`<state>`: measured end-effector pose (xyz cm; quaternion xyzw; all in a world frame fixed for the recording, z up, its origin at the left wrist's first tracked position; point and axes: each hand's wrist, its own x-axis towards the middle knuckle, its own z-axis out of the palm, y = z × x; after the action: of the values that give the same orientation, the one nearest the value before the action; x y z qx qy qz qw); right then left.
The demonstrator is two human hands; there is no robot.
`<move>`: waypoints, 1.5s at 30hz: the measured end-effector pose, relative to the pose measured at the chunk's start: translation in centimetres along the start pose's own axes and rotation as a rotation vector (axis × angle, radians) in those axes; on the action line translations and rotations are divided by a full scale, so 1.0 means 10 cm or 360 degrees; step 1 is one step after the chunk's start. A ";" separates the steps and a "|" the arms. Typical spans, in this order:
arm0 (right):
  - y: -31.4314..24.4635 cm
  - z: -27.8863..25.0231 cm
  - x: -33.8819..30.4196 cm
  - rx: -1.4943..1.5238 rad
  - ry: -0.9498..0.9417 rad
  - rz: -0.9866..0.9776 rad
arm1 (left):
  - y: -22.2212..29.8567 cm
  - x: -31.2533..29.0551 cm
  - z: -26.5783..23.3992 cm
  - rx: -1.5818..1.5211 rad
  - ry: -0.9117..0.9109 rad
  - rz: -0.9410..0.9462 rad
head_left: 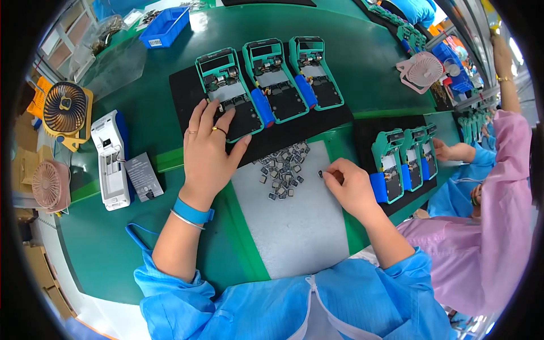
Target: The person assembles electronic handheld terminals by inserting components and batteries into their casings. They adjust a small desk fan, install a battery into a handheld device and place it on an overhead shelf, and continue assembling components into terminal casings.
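My left hand [208, 150] lies with its fingers spread over the lower part of the leftmost green device housing [253, 120]. Two more such housings, a middle one [288, 97] and a right one [327, 85], stand beside it on a black mat [187, 93]; blue blocks sit between them. In a pinch, my right hand [350, 187] holds a small dark square part [320, 174] over the right edge of a grey sheet [294, 226]. Many similar small parts [281, 170] lie in a loose pile on that sheet, between my hands. A blue wrist strap [194, 212] circles my left wrist.
To the left lie a white device casing [110, 161] and a dark flat battery-like pack [144, 175], with a yellow fan [67, 107] beyond. A blue tray [165, 27] stands at the far left. At right, a co-worker's hand [453, 151] touches housings on another black mat [362, 133].
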<state>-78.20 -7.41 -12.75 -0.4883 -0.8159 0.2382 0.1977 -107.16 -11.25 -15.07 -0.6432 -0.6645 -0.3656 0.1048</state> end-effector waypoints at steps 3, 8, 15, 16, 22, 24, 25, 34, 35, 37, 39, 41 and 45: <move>0.10 0.00 0.04 -0.0200 0.0080 -0.0561 | 0.01 0.00 0.02 -0.0013 0.0055 0.0027; 0.05 -0.07 0.14 -0.0857 -0.0181 -0.0997 | 0.01 -0.02 0.03 -0.0015 0.0063 0.0012; -0.10 -0.16 0.47 -0.1143 -0.0646 -0.1191 | -0.01 -0.05 0.08 -0.0023 0.0187 0.0090; -0.27 -0.22 0.58 -0.0972 -0.0531 -0.1260 | 0.00 -0.07 0.09 -0.0026 0.0214 0.0092; -1.01 0.12 1.51 -0.0271 -0.0037 -0.1506 | -0.03 -0.10 0.07 -0.0011 0.0208 0.0038; -1.02 0.28 1.77 -0.0532 0.0052 -0.1544 | -0.02 -0.08 0.08 -0.0018 0.0216 0.0041; -1.03 0.35 1.85 -0.0622 0.0081 -0.1572 | -0.02 -0.08 0.08 -0.0038 0.0224 0.0040; -1.07 0.50 2.00 -0.0912 0.0098 -0.1535 | -0.01 -0.07 0.08 -0.0036 0.0210 -0.0006; -1.08 0.50 2.02 -0.0956 0.0075 -0.1539 | -0.01 -0.07 0.07 -0.0040 0.0205 -0.0007; -1.07 0.50 2.05 -0.1033 0.0053 -0.1575 | -0.01 -0.06 0.07 -0.0039 0.0210 -0.0007; -1.08 0.50 2.06 -0.1107 0.0032 -0.1611 | -0.01 -0.06 0.07 -0.0035 0.0213 -0.0007; -1.12 0.50 2.05 -0.1187 0.0049 -0.1664 | -0.01 -0.05 0.07 -0.0047 0.0223 -0.0004; -1.10 0.55 2.11 -0.1213 0.0210 -0.1754 | 0.00 -0.05 0.05 -0.0047 0.0206 -0.0005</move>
<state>-98.38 5.84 -8.94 -0.0496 -0.9591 -0.2325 0.1537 -106.86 -11.34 -15.78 -0.6187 -0.6519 -0.4163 0.1375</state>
